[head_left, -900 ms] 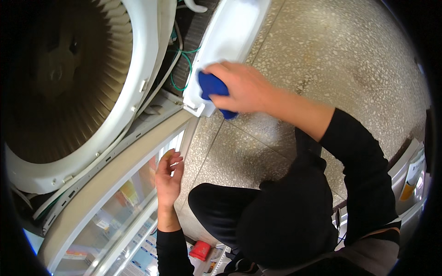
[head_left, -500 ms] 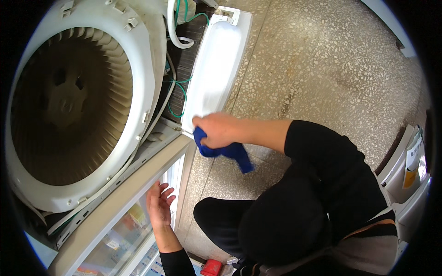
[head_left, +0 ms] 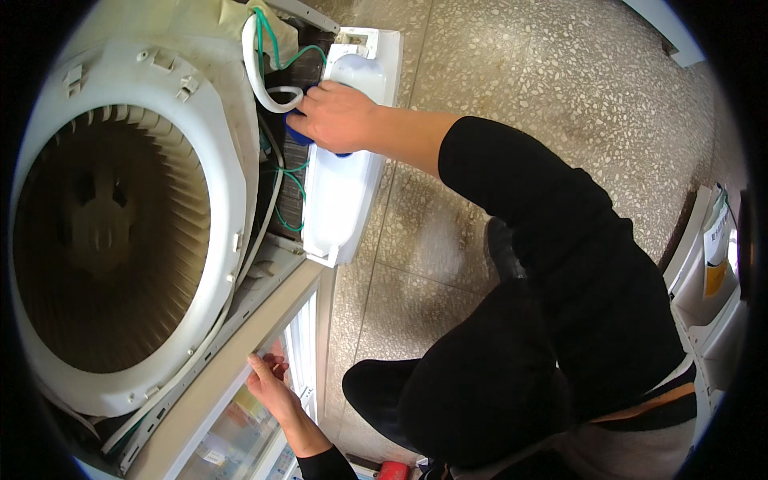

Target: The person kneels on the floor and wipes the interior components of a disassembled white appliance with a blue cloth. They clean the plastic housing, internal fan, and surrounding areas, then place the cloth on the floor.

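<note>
My right hand (head_left: 338, 118) is closed around a bunched blue cloth (head_left: 300, 134), mostly hidden under the fingers. It presses the cloth at the left edge of a long white plastic trough (head_left: 344, 208), beside a bent white hose (head_left: 254, 68). Lower down, my left hand (head_left: 272, 386) holds nothing. Its thumb rests at the edge of the beige frame (head_left: 232, 360) of a glass-fronted cabinet, and its fingers are loosely bent and apart. To the left sits a large round blower wheel (head_left: 172, 232) with dusty blades, inside a white ring housing (head_left: 220, 160).
Green wires (head_left: 298, 192) and a grey cable (head_left: 276, 188) run between the housing and the trough. Behind the glass lie packages (head_left: 248, 404). Speckled stone floor (head_left: 512, 96) stretches to the right. A red object (head_left: 394, 470) is by my knee, and white plastic covers (head_left: 704, 296) stand far right.
My right hand has moved the blue cloth from the trough's near end up toward its far end. My left hand has shifted to the cabinet frame's edge. The view has shifted too.
</note>
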{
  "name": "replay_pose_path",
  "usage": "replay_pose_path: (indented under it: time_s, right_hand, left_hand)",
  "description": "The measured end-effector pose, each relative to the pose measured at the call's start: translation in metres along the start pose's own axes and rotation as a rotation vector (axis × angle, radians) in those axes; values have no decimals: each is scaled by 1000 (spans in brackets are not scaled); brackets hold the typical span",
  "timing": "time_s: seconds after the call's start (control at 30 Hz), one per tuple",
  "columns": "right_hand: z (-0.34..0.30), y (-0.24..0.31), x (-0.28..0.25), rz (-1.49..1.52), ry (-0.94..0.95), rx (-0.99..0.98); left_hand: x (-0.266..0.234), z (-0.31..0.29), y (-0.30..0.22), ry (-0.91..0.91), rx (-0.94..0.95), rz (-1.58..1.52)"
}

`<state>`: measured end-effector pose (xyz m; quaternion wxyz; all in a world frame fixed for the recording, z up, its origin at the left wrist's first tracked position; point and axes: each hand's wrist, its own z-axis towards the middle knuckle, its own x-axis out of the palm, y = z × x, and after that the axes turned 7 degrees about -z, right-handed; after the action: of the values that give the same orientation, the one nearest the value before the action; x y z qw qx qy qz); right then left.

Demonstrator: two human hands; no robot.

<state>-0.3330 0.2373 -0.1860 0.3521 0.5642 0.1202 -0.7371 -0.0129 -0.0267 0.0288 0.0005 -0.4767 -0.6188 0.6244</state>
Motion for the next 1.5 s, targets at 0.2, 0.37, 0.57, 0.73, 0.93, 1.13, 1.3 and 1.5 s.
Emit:
replay_pose_path:
  time_s: [0.2, 0.37, 0.57, 0.73, 0.93, 1.13, 1.3, 1.5]
  right_hand:
    - [14, -10, -17, -39, 121, 94]
    - [35, -28, -17, -117, 349, 60]
    - [56, -24, 4, -376, 189, 218]
    - [45, -1, -6, -284, 343, 282]
    - [-16, 0, -20, -154, -121, 222]
    - [-23, -13, -14, -158, -247, 9]
    - [40, -26, 17, -347, 214, 79]
    - [67, -18, 5, -299, 245, 344]
  left_hand:
    - [5, -3, 0, -13, 31, -25]
    - [6, -4, -3, -17, 10, -23]
    - [5, -2, 4, -33, 27, -39]
    - [5, -1, 6, -18, 48, -70]
    - [5, 1, 10, -16, 78, -75]
    - [6, 0, 11, -26, 81, -44]
    - [9, -4, 4, -45, 38, -45]
    - [11, -5, 2, -59, 24, -23]
